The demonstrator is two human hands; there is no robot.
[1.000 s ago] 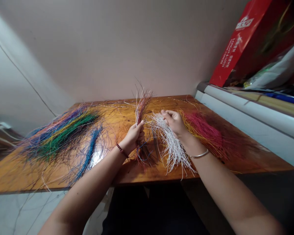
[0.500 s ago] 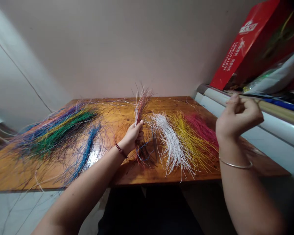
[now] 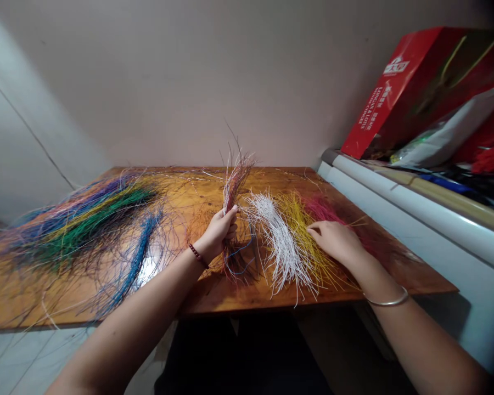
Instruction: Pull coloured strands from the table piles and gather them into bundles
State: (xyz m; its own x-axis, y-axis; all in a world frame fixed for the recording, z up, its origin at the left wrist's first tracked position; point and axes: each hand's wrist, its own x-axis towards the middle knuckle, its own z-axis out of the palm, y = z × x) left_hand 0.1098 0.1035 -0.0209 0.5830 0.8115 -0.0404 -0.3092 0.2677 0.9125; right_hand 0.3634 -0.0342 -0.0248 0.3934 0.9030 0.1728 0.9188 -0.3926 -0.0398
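My left hand (image 3: 222, 226) is wrapped round an upright bundle of thin red and white strands (image 3: 234, 186). The loose ends fan out above the fist, and more strands hang below it, one of them blue. Over the bunch of yellow strands (image 3: 298, 222) is my right hand (image 3: 335, 238), its thumb and fingertips close together at the yellow. What lies between them is too small to make out. A bunch of white strands (image 3: 282, 241) lies between my two hands. Behind the right hand is a bunch of pink strands (image 3: 321, 206), partly covered.
Green strands (image 3: 119, 219) and other colours lie heaped on the left of the wooden table (image 3: 197, 299). Nearer are blue strands (image 3: 138, 263); orange strands (image 3: 200, 222) lie beside my left hand. Long rolls (image 3: 395, 192) and a red box (image 3: 391, 93) stand at right.
My right hand has come down and left from its raised place at the right, onto the yellow strands. My left hand keeps its grip on the bundle. The view has shifted slightly.
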